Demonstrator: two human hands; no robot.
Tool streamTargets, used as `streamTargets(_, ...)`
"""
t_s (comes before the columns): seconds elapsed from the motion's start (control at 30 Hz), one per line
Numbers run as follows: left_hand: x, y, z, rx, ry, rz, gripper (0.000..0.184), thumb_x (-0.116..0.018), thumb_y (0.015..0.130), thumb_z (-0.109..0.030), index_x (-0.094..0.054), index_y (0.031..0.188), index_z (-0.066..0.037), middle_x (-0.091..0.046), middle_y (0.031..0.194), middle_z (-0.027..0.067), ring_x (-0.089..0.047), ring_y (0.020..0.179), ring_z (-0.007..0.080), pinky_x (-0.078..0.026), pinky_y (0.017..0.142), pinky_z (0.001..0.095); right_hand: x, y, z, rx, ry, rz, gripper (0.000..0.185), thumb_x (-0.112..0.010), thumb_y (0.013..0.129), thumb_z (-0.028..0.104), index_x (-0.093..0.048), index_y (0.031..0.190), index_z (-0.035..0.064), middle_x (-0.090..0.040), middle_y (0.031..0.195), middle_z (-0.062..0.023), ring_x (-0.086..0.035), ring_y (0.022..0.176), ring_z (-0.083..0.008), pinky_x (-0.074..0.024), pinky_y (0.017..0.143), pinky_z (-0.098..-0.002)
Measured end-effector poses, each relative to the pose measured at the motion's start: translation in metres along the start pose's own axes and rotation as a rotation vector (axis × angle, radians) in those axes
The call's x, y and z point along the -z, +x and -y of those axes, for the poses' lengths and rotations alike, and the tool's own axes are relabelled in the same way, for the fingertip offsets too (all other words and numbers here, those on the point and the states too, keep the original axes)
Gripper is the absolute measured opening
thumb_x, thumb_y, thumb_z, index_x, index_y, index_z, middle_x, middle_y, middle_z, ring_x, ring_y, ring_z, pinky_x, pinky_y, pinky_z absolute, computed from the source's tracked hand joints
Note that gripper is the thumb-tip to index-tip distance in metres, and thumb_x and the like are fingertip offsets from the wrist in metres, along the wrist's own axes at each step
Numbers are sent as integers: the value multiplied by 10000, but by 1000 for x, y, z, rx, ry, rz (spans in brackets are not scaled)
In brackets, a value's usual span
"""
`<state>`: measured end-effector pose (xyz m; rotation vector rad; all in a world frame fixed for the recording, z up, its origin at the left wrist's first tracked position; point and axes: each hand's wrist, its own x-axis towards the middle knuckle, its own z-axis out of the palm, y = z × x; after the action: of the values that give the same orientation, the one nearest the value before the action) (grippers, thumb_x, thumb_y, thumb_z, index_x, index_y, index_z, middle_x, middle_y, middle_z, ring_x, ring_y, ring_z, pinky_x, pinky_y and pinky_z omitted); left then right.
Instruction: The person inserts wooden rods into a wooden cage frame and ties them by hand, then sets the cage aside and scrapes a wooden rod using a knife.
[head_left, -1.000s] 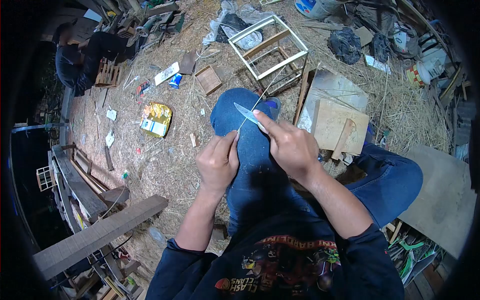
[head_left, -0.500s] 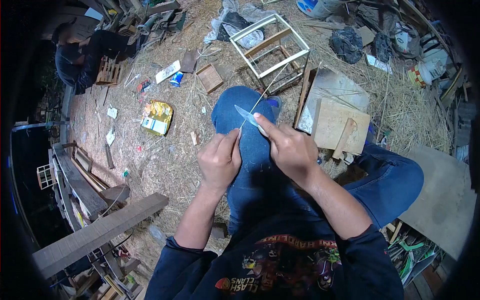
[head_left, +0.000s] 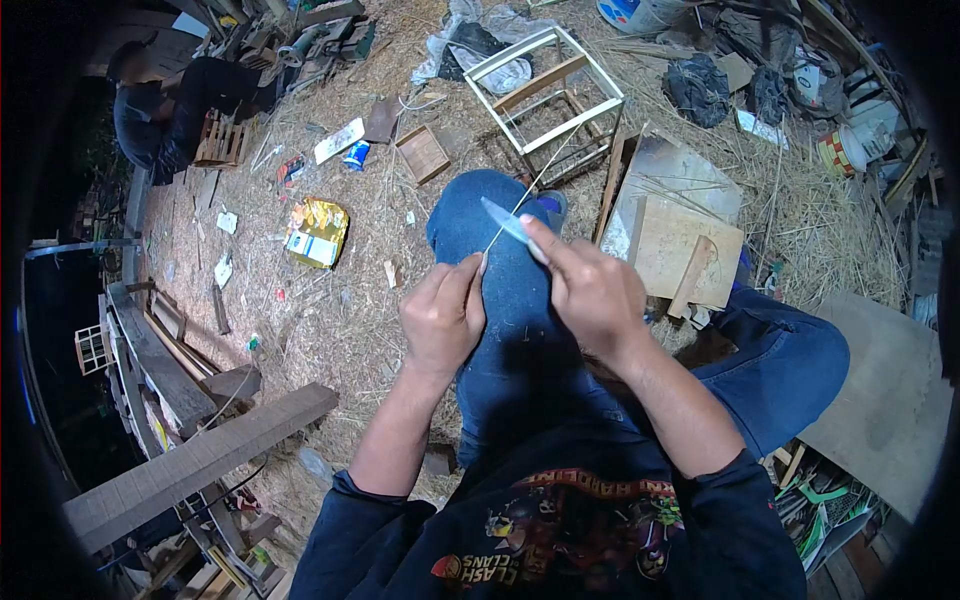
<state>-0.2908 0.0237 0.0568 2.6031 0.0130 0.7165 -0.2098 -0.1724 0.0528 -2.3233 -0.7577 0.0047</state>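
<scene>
Over my raised knee (head_left: 470,205), my left hand (head_left: 443,315) pinches the near end of a thin pale strip (head_left: 545,172), which looks like split bamboo or cane. The strip slants up and away to the right, toward a wooden frame (head_left: 550,85). In my right hand (head_left: 597,295) is a knife (head_left: 508,218), its blade pointing up and left and lying across the strip just beyond my left fingertips. My right thumb or forefinger is stretched along the blade's back. The knife's handle is hidden in my fist.
Boards (head_left: 685,245) lie to the right of my knee, with more strips on them. A small wooden tray (head_left: 422,155), a blue can (head_left: 357,155) and a gold packet (head_left: 318,232) lie on the shaving-covered ground. A thick beam (head_left: 200,465) juts in at lower left. Another person (head_left: 150,110) sits at upper left.
My right hand and the knife have shifted slightly right. The strip's far part now slants further right. My left hand keeps its pinch, almost in the same place.
</scene>
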Motion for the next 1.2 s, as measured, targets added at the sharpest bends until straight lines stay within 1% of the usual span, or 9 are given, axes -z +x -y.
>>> streamTargets(0.3, -1, 2, -2, 31, -37, 2, 135, -775, 897, 22, -776, 1028, -11, -694, 763, 139, -683, 634, 276, -531, 583, 377, 1, -2, 9, -10, -40, -17, 483, -673, 981, 111, -693, 1426, 294, -670, 754, -100, -698, 646, -324, -565, 571, -467)
streamTargets(0.5, 0, 4, -3, 21, -55, -1, 129, -771, 901, 11, -765, 1026, -24, -683, 769, 123, -678, 635, 276, -537, 579, 382, 3, -1, 10, 45, -21, 24, 518, -602, 993, 119, -634, 1487, 272, -696, 818, -113, -721, 621, -351, -588, 533, -483)
streamTargets(0.57, 0, 3, -2, 7, -49, -7, 128, -768, 907, -4, -754, 1029, -37, -667, 770, 106, -671, 632, 274, -542, 573, 388, 2, -2, 13, 43, -50, -12, 476, -684, 973, 118, -700, 1419, 286, -689, 760, -103, -691, 602, -308, -560, 530, -438)
streamTargets(0.7, -1, 2, -1, 6, -45, 3, 130, -768, 909, -1, -753, 1034, -34, -674, 777, 108, -679, 648, 272, -547, 583, 387, 4, -4, 14, 50, -72, 15, 472, -694, 970, 126, -702, 1415, 285, -687, 752, -101, -693, 598, -307, -559, 523, -438)
streamTargets(0.77, 2, 1, -2, 18, -51, 14, 133, -767, 912, -1, -753, 1040, -32, -682, 788, 111, -686, 660, 274, -550, 590, 386, 5, -3, 13, 48, -42, 92, 573, -601, 947, 82, -630, 1491, 262, -689, 811, -113, -724, 628, -357, -600, 541, -485)
streamTargets(0.9, 9, -5, -5, 100, -125, -13, 118, -767, 915, 21, -773, 1031, 1, -732, 838, 150, -708, 696, 265, -544, 627, 361, 4, -3, 13, 56, -50, 69, 587, -607, 939, 73, -625, 1494, 263, -686, 808, -115, -722, 625, -356, -602, 545, -491)
streamTargets(0.97, 11, -11, -5, 144, -147, -31, 108, -768, 917, 19, -774, 1024, 2, -743, 858, 152, -718, 718, 262, -550, 646, 356, 5, -4, 13, 49, -48, 85, 582, -615, 946, 79, -623, 1496, 268, -689, 816, -116, -725, 637, -354, -603, 554, -494)
streamTargets(1.03, 13, -17, -5, 130, -150, -40, 114, -750, 912, 42, -750, 1024, 23, -741, 884, 174, -724, 753, 315, -579, 697, 384, 5, -4, 13, 47, -34, 81, 580, -619, 947, 84, -623, 1496, 269, -690, 817, -116, -727, 646, -354, -604, 558, -494)
streamTargets(1.2, 6, -17, -4, 110, -136, -97, 90, -749, 906, 52, -748, 993, 25, -748, 894, 161, -726, 769, 303, -579, 688, 380, 5, -1, 14, 22, -70, 3, 480, -681, 974, 117, -691, 1425, 282, -689, 761, -113, -704, 632, -319, -561, 538, -453)
